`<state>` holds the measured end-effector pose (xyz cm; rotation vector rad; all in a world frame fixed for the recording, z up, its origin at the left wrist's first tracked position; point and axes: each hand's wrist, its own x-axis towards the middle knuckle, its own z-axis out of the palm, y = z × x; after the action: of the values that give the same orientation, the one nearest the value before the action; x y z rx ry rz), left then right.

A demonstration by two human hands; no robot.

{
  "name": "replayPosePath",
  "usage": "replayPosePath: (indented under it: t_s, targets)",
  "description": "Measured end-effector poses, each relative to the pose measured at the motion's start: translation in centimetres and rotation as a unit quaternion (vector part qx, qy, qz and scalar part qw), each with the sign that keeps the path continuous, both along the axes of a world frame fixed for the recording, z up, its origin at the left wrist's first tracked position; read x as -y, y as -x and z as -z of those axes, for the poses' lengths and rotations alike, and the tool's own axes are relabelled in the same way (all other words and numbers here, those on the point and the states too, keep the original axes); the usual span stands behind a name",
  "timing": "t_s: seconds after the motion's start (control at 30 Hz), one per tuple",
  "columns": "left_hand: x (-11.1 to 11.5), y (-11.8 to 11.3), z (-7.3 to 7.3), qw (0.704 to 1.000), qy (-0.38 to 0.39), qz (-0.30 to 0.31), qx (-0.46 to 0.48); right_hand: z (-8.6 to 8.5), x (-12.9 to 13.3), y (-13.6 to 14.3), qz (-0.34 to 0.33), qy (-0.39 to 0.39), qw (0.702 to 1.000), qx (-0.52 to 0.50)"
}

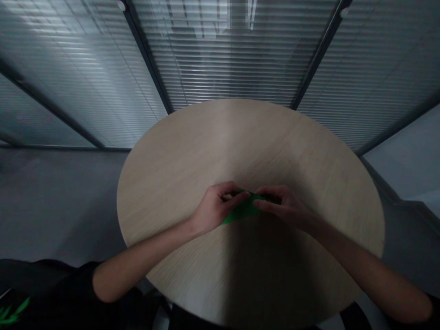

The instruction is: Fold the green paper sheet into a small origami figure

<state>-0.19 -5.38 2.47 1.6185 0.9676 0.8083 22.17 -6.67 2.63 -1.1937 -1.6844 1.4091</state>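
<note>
Between 2 hands, the left hand (pixel 211 210) and the right hand (pixel 290 208), 1 green sheet (pixel 243 211), apparently paper, is clamped by thumb and fingers in each grip. It sits at or just above the middle of 1 round wooden desk (pixel 192 151); this looks like 2-handed shaping, where any adjustment would call for steady, matched pinches.
</note>
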Motion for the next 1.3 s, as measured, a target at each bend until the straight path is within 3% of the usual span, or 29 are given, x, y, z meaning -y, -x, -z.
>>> replayPosePath:
  t_s: [0.33,0.63,1.03,1.2,1.3]
  targets:
    - [-0.1,-0.1,-0.3,0.999,0.019,-0.025,0.005,0.8,-0.2,-0.2,0.054,0.013,0.998,-0.003]
    - [0.0,0.0,1.0,0.996,-0.006,0.076,-0.041,0.6,-0.1,0.2,0.059,-0.039,0.997,0.006]
    - [-0.3,0.1,1.0,0.993,-0.043,0.066,-0.085,0.9,-0.4,-0.2,0.008,-0.065,0.993,0.096]
    - [-0.3,0.0,1.1,0.992,-0.050,0.070,-0.095,1.1,-0.3,-0.1,0.009,-0.070,0.993,0.092]
    - [-0.5,0.2,1.3,0.984,-0.106,0.039,-0.140,1.7,-0.4,0.2,0.033,-0.100,0.989,0.101]
